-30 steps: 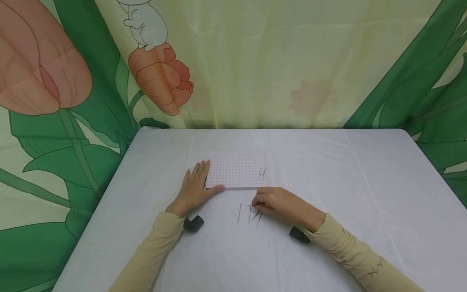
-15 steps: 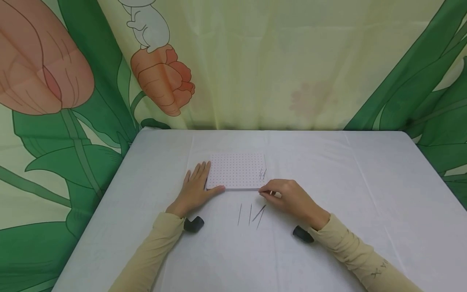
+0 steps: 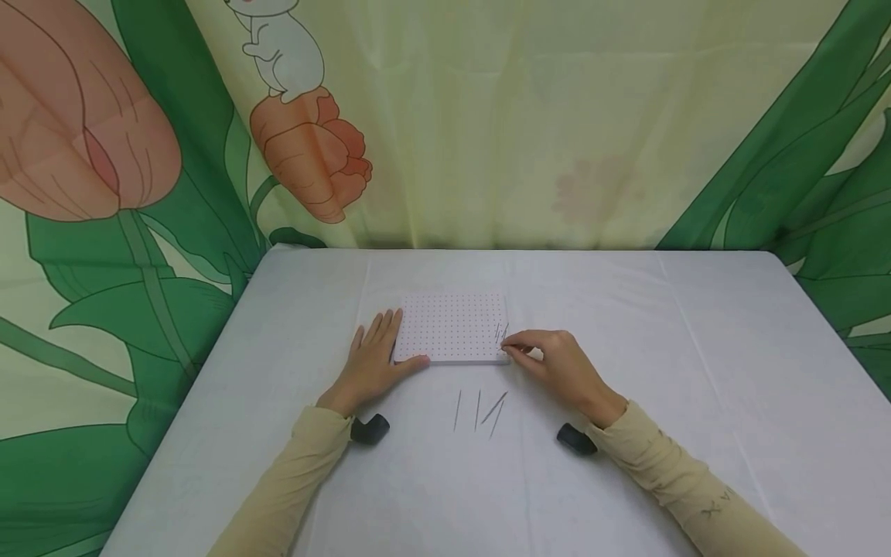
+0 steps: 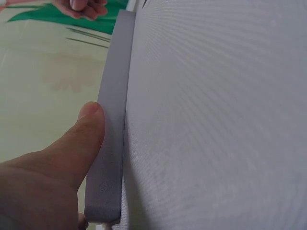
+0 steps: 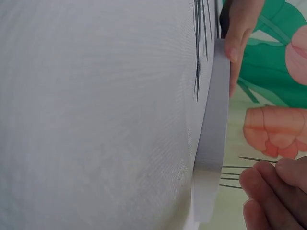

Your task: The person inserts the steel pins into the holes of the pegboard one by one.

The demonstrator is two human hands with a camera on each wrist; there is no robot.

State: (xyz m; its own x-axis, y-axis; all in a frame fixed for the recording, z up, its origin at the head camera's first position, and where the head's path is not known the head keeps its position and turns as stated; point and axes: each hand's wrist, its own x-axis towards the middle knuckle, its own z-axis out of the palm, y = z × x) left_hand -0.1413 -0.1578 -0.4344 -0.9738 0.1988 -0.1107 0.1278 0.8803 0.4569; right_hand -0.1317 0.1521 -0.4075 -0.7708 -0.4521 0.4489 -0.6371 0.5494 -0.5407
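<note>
A white board (image 3: 448, 329) dotted with rows of small holes lies on the table. My left hand (image 3: 372, 362) rests against its left side, fingers straight, with the thumb on the front edge. Several thin dark needles (image 5: 231, 186) stand in the board near its right side. At the front right corner my right hand (image 3: 557, 367) pinches another needle (image 5: 250, 158) between thumb and fingers; in the right wrist view its pointed tip is apart from the board's face. Loose needles (image 3: 477, 410) lie on the cloth in front of the board, two of them crossing.
A white cloth (image 3: 626, 480) covers the table. Black wrist devices (image 3: 370, 428) sit by both cuffs, low over the cloth. Behind the table hangs a curtain (image 3: 487, 139) printed with flowers and a rabbit.
My right hand has lifted a needle from beside the loose ones and moved away from me to the board's right front corner. My left hand has stayed in place.
</note>
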